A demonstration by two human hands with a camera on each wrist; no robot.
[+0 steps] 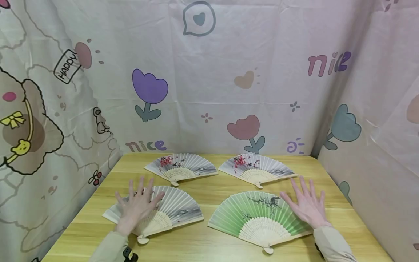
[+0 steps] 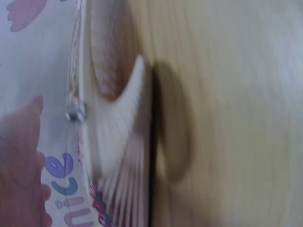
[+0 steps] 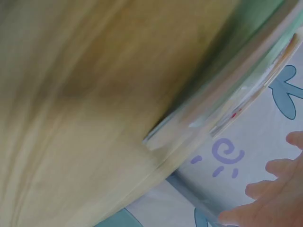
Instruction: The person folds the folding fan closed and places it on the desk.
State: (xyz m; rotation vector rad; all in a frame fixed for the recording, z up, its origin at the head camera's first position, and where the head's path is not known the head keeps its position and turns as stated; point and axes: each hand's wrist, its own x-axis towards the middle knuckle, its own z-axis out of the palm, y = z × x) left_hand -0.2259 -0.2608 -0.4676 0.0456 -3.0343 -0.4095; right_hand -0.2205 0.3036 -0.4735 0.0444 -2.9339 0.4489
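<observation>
Two open folding fans lie in the front row. My left hand (image 1: pixel 139 203), fingers spread straight, is over the left part of the front-left grey-white fan (image 1: pixel 183 207), overlapping it in the head view. My right hand (image 1: pixel 307 203), also spread and holding nothing, is at the right edge of the green fan (image 1: pixel 242 207) with dark branch print. In the left wrist view, the pale pivot end of a fan (image 2: pixel 111 137) stands close by, with the left hand (image 2: pixel 19 161) at the edge. The right wrist view catches the green fan (image 3: pixel 255 66) edge-on and the right fingers (image 3: pixel 279 184).
Behind them lie two more open fans with red blossoms, the back-left fan (image 1: pixel 196 165) and the back-right fan (image 1: pixel 271 165). All rest on a wooden table (image 1: pixel 193 242). A printed cloth (image 1: pixel 203 80) hangs at the back and both sides.
</observation>
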